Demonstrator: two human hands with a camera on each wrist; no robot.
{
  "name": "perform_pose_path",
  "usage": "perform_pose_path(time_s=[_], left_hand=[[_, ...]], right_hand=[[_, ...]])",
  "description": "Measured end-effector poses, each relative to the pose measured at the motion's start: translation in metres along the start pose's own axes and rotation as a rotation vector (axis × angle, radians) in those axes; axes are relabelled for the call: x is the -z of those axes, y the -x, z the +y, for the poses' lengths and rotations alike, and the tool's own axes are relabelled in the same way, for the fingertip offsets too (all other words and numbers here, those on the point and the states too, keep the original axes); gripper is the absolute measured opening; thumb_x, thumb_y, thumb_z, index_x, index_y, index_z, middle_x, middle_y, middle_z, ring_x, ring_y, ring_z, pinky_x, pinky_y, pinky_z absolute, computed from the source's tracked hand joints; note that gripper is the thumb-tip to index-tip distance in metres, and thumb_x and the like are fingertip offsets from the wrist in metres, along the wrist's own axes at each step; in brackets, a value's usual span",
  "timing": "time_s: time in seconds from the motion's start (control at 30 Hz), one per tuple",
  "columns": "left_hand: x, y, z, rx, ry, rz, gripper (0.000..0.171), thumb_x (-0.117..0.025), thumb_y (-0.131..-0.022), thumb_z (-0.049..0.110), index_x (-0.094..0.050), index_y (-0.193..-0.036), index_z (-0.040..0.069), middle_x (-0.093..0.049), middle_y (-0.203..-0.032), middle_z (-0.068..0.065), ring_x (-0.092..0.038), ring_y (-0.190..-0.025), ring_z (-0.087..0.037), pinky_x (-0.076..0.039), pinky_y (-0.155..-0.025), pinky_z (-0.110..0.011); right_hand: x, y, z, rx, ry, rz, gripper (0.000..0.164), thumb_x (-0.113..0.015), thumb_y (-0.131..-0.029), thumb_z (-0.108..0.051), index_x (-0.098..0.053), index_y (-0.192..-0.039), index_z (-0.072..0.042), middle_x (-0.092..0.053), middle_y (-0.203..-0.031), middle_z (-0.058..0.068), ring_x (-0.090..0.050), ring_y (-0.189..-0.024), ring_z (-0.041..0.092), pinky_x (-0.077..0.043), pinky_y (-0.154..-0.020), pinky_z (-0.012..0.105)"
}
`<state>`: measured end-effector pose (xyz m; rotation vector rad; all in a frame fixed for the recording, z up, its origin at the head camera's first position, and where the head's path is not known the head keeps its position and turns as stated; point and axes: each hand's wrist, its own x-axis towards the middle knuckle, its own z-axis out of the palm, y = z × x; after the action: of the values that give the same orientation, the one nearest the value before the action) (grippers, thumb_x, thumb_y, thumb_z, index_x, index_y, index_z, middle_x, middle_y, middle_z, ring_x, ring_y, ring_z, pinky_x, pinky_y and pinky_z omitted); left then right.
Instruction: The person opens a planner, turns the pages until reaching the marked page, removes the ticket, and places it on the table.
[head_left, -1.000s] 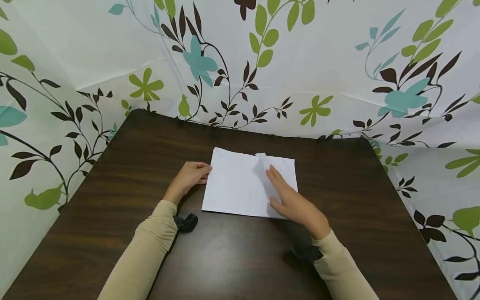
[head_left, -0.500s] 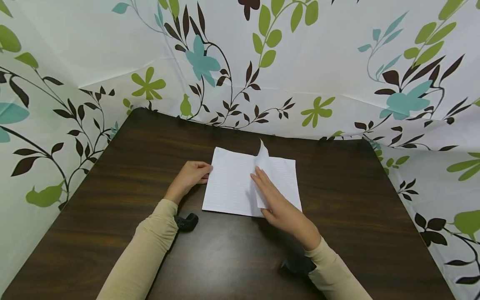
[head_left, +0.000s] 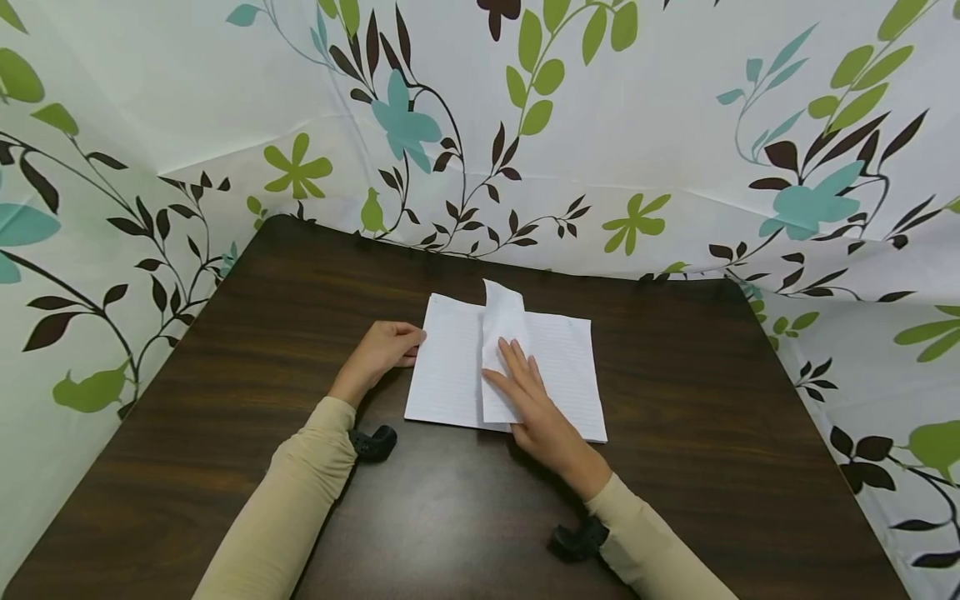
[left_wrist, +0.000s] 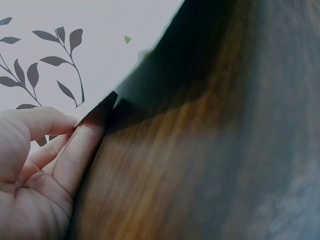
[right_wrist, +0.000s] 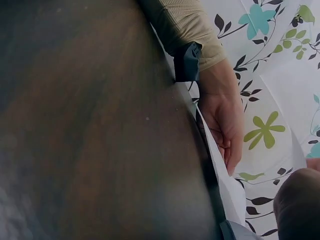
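Note:
An open notebook (head_left: 447, 367) with lined white pages lies on the dark wooden table. At its left edge my left hand (head_left: 381, 354) pinches the border; the left wrist view has the thumb (left_wrist: 57, 121) on top and fingers beneath. One page (head_left: 504, 310) stands partly turned, folded over towards the left half, its top end raised. Against that page rests my right hand (head_left: 546, 425), fingers extended and slightly spread. Only a dark, blurred bit of the right hand shows in the right wrist view, where the left hand (right_wrist: 225, 122) also appears beside the paper (right_wrist: 231, 197).
The wooden table (head_left: 697, 392) extends around the notebook on all sides. Behind it hangs a white cloth (head_left: 667, 117) printed with leaves and flowers. A black wrist device sits on the left wrist (head_left: 372, 446) and another on the right (head_left: 579, 540).
My right hand has swept leftward across the notebook, carrying a page up from the right half and over towards the left. The left hand has kept its place at the left edge.

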<state>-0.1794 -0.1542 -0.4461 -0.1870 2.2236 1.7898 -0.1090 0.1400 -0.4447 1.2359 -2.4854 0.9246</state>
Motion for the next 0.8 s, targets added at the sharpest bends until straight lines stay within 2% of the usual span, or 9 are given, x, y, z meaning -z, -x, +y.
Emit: perform_pose_path(time_s=[0.1, 0.27, 0.47, 0.63, 0.8], left_hand=[[0.0010, 0.0003, -0.0012, 0.003, -0.004, 0.001, 0.038, -0.058, -0.107, 0.022, -0.066, -0.131, -0.006, -0.070, -0.113, -0.015, -0.068, -0.085, -0.007, -0.061, -0.077, -0.021], [0.0014, -0.0011, -0.0021, -0.002, 0.009, -0.007, 0.039, -0.057, -0.107, 0.022, -0.065, -0.133, -0.007, -0.071, -0.112, -0.014, -0.068, -0.084, -0.006, -0.061, -0.077, -0.021], [0.0009, -0.0010, -0.0022, -0.001, 0.012, -0.015, 0.040, -0.058, -0.107, 0.021, -0.065, -0.133, -0.008, -0.071, -0.110, -0.013, -0.068, -0.084, -0.006, -0.061, -0.077, -0.020], [0.0013, 0.0001, -0.0005, 0.010, 0.019, -0.014, 0.040, -0.058, -0.107, 0.023, -0.065, -0.133, -0.008, -0.070, -0.108, -0.010, -0.067, -0.084, -0.006, -0.061, -0.077, -0.019], [0.0005, -0.0024, -0.0014, 0.016, 0.035, -0.002, 0.040, -0.058, -0.107, 0.023, -0.065, -0.132, -0.007, -0.069, -0.099, -0.005, -0.066, -0.079, -0.005, -0.060, -0.073, -0.017]], right_hand=[[-0.0022, 0.0001, 0.0013, 0.001, -0.038, 0.027, 0.094, -0.051, -0.070, 0.031, -0.041, -0.157, -0.004, -0.016, -0.173, 0.023, -0.009, -0.163, 0.037, -0.002, -0.133, 0.037], [-0.0049, 0.0000, 0.0017, -0.064, -0.055, 0.067, 0.098, -0.048, -0.070, 0.030, -0.033, -0.161, -0.004, -0.011, -0.174, 0.022, -0.006, -0.163, 0.039, 0.001, -0.133, 0.035], [-0.0083, 0.0013, 0.0033, -0.052, -0.110, 0.096, 0.099, -0.049, -0.071, 0.030, -0.027, -0.163, -0.001, -0.006, -0.173, 0.025, -0.008, -0.163, 0.033, -0.008, -0.131, 0.023], [-0.0101, 0.0004, 0.0048, -0.017, 0.016, 0.015, 0.095, -0.049, -0.072, 0.030, -0.032, -0.161, 0.000, -0.022, -0.172, 0.022, -0.017, -0.162, 0.034, -0.008, -0.133, 0.031], [-0.0108, -0.0021, 0.0041, 0.010, 0.121, -0.046, 0.086, -0.056, -0.073, 0.026, -0.049, -0.153, -0.005, -0.030, -0.170, 0.019, -0.023, -0.160, 0.038, -0.008, -0.134, 0.038]])
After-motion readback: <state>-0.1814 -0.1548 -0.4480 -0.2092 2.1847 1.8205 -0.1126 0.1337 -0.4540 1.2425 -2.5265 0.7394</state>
